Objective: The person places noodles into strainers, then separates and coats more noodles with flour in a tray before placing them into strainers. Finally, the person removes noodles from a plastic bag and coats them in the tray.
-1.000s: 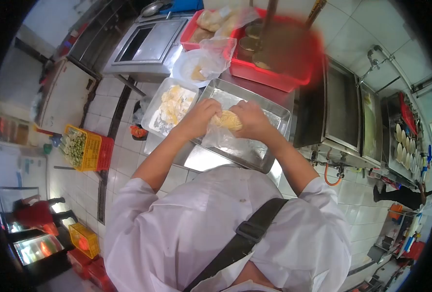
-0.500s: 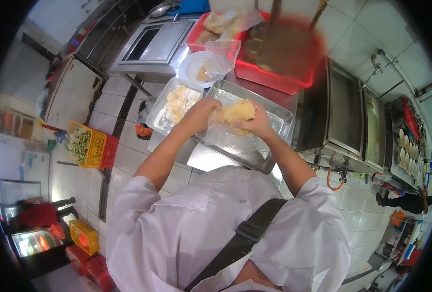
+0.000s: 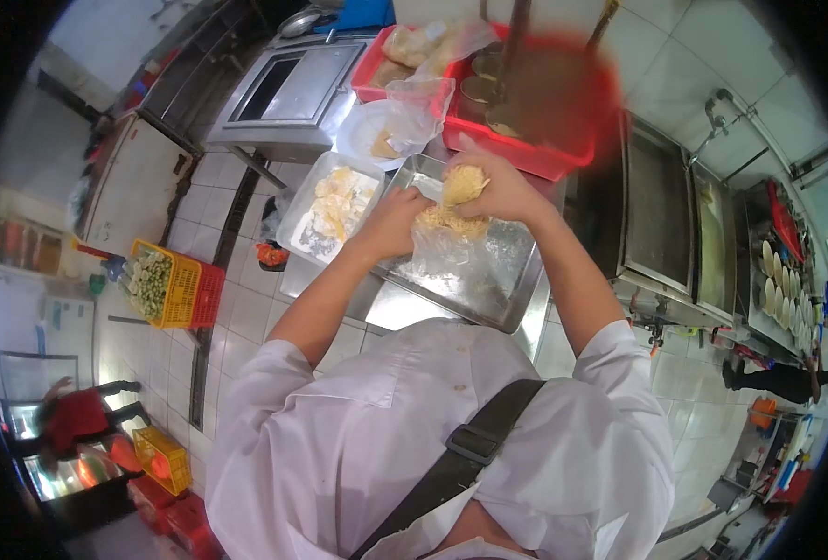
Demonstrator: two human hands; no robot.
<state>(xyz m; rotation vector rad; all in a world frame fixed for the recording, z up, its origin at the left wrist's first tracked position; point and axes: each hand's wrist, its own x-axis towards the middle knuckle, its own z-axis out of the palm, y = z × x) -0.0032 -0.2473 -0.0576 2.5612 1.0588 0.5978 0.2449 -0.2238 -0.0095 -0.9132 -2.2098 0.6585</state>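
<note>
My right hand [image 3: 504, 194] is closed around a clump of yellow crumbs [image 3: 466, 185], holding it over a metal tray [image 3: 516, 280]. A clear plastic bag [image 3: 446, 257] lies in the tray, with more yellow crumbs [image 3: 453, 222] at its mouth. My left hand [image 3: 396, 224] has its fingers curled on the bag's left edge, beside the crumbs. Left of the metal tray is a white tray [image 3: 289, 233] holding pale, floury pieces [image 3: 336, 203].
Behind the trays are a white bowl [image 3: 350, 131] with a yellow piece and plastic in it, and red tubs [image 3: 526, 154]. Steel equipment [image 3: 652, 233] stands at the right. A yellow crate [image 3: 182, 289] of green vegetables sits at the left. Two other people are far off.
My right hand has lifted and turned, now holding the crumb clump apart from the bag. The bag has sunk lower into the metal tray, its crumbs spread at the mouth.
</note>
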